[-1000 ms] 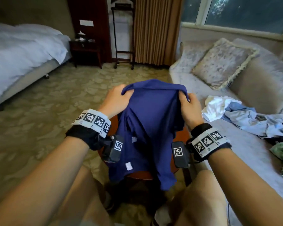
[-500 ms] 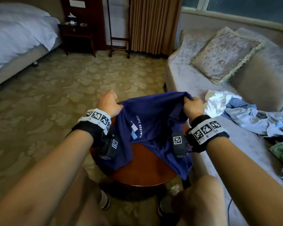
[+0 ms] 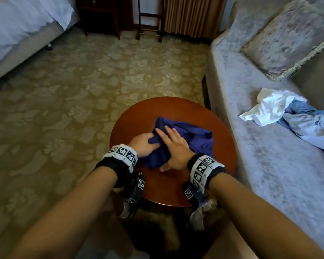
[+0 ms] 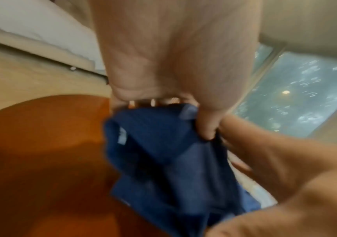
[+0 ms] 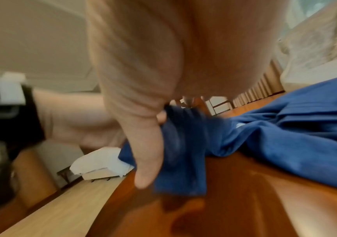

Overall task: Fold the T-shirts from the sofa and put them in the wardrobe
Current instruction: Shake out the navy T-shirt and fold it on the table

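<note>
A dark blue T-shirt lies bunched on the round wooden table. My left hand grips the shirt's left edge, thumb curled over the cloth; the left wrist view shows the shirt pinched under that thumb. My right hand lies flat on the shirt with straight fingers, pressing it onto the table. In the right wrist view the blue shirt spreads to the right over the table. More crumpled T-shirts, white and light blue, lie on the grey sofa.
The sofa runs along the right with a patterned cushion at its back. A bed stands at the far left, a dark nightstand and a valet stand at the far wall. Patterned carpet spreads between them.
The blue shirt, held up in both hands before, has come down onto the table. My right hand has let go and now lies flat on it. The view has tilted down.
</note>
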A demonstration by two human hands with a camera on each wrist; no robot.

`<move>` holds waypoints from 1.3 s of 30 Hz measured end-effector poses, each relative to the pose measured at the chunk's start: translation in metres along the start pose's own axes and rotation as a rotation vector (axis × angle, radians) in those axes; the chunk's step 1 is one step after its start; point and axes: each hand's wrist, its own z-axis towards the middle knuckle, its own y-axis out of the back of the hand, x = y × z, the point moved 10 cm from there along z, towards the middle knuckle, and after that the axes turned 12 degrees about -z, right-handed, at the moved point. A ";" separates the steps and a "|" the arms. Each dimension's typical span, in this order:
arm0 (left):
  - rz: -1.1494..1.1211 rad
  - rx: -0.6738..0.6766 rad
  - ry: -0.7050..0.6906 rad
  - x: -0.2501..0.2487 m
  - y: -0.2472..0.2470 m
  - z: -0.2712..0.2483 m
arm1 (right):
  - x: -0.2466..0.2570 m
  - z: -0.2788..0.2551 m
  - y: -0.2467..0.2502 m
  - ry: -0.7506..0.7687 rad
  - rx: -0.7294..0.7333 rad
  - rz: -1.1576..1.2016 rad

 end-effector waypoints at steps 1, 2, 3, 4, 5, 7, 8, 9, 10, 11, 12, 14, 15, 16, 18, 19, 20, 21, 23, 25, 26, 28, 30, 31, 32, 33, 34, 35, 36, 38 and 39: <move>-0.068 -0.002 -0.066 -0.017 0.009 -0.003 | 0.007 0.000 0.011 0.032 -0.074 0.058; -0.121 -0.021 -0.111 -0.031 0.019 -0.005 | 0.008 -0.001 0.026 0.045 -0.178 0.147; -0.183 -0.059 -0.139 -0.042 0.033 -0.008 | 0.003 -0.003 0.043 0.028 -0.266 0.212; -0.293 -0.105 -0.138 -0.047 0.050 -0.011 | -0.004 -0.005 0.060 -0.013 -0.328 0.240; -0.450 -0.136 -0.122 -0.051 0.063 -0.016 | -0.013 -0.009 0.074 -0.075 -0.369 0.255; -0.714 -0.101 -0.088 -0.059 0.074 -0.027 | -0.030 -0.020 0.095 -0.212 -0.438 0.360; -0.751 -0.045 -0.087 -0.068 0.071 -0.034 | -0.034 -0.028 0.101 -0.256 -0.453 0.458; -0.749 0.003 -0.101 -0.077 0.065 -0.040 | -0.033 -0.035 0.104 -0.263 -0.443 0.546; -0.741 0.028 -0.137 -0.088 0.060 -0.045 | -0.026 -0.041 0.106 -0.240 -0.410 0.611; -0.741 0.031 -0.187 -0.097 0.055 -0.052 | -0.017 -0.046 0.105 -0.201 -0.355 0.663; -0.738 0.015 -0.219 -0.104 0.052 -0.059 | -0.009 -0.052 0.103 -0.155 -0.293 0.712; -0.729 -0.023 -0.222 -0.107 0.047 -0.072 | 0.000 -0.068 0.099 -0.074 -0.203 0.812; -0.744 -0.013 -0.204 -0.105 0.042 -0.077 | 0.002 -0.078 0.098 -0.041 -0.175 0.886; -0.787 0.004 -0.172 -0.101 0.036 -0.083 | 0.004 -0.090 0.096 -0.014 -0.149 0.966; -0.899 0.058 -0.121 -0.099 0.024 -0.100 | 0.007 -0.110 0.092 0.021 -0.112 1.073; -0.937 0.085 -0.124 -0.101 0.018 -0.111 | 0.009 -0.119 0.088 0.027 -0.101 1.089; -0.955 0.113 -0.140 -0.104 0.012 -0.121 | 0.012 -0.128 0.085 0.030 -0.098 1.086; -0.962 0.136 -0.159 -0.106 0.006 -0.131 | 0.013 -0.135 0.081 0.012 -0.113 1.074; -0.979 0.164 -0.174 -0.103 -0.006 -0.146 | 0.010 -0.147 0.070 -0.054 -0.159 1.051; -0.963 0.112 -0.148 -0.089 -0.013 -0.152 | 0.007 -0.157 0.059 -0.106 -0.179 1.032; -0.946 0.058 -0.129 -0.081 -0.013 -0.153 | 0.006 -0.160 0.055 -0.125 -0.193 1.034; -0.920 -0.047 -0.097 -0.065 -0.010 -0.156 | -0.006 -0.169 0.047 -0.196 -0.287 1.075; -0.963 -0.108 -0.079 -0.052 -0.005 -0.159 | -0.032 -0.178 0.048 -0.246 -0.462 1.152; -1.004 -0.114 -0.085 -0.049 -0.003 -0.162 | -0.041 -0.184 0.050 -0.251 -0.526 1.207; -1.043 -0.116 -0.095 -0.048 0.000 -0.165 | -0.047 -0.190 0.054 -0.255 -0.562 1.248; -1.071 -0.121 -0.099 -0.046 0.003 -0.167 | -0.049 -0.196 0.058 -0.258 -0.589 1.273; -1.080 -0.123 -0.097 -0.044 0.006 -0.168 | -0.052 -0.202 0.063 -0.260 -0.606 1.281; -1.078 -0.133 -0.091 -0.041 0.009 -0.168 | -0.054 -0.206 0.066 -0.244 -0.613 1.296; -1.074 -0.148 -0.083 -0.038 0.013 -0.168 | -0.055 -0.209 0.070 -0.227 -0.622 1.318; -1.075 -0.183 -0.074 -0.034 0.023 -0.169 | -0.053 -0.214 0.078 -0.177 -0.615 1.413; -1.068 -0.202 -0.088 -0.033 0.029 -0.169 | -0.051 -0.217 0.082 -0.148 -0.617 1.449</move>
